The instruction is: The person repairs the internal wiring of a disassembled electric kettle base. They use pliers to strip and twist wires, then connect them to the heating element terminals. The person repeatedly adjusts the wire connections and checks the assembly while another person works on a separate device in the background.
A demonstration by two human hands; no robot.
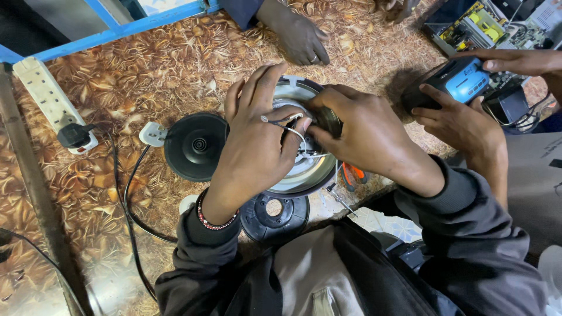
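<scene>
Steel kettle base (304,169), both hands (257,140) gripping

grey package (535,181) | right edge | flat, black printed label (554,155)

Setting: small electrical repair workshop, bench crowded with several people. Evidence: worktop covered in a worn leaf-patterned sheet (146,76). An opened kettle underside (301,169) with bare wires lies under the left hand (257,137) and right hand (366,134). Just left of the hands, a black kettle power base (196,146) with white plug (153,133); further left, a white power strip (50,96). Below the hands, a removed black base cover (275,216); a screwdriver (351,178) under the right wrist. Far right, exposed circuit boards (477,29) and a blue-black device (459,82) held by another person's hands.
</scene>
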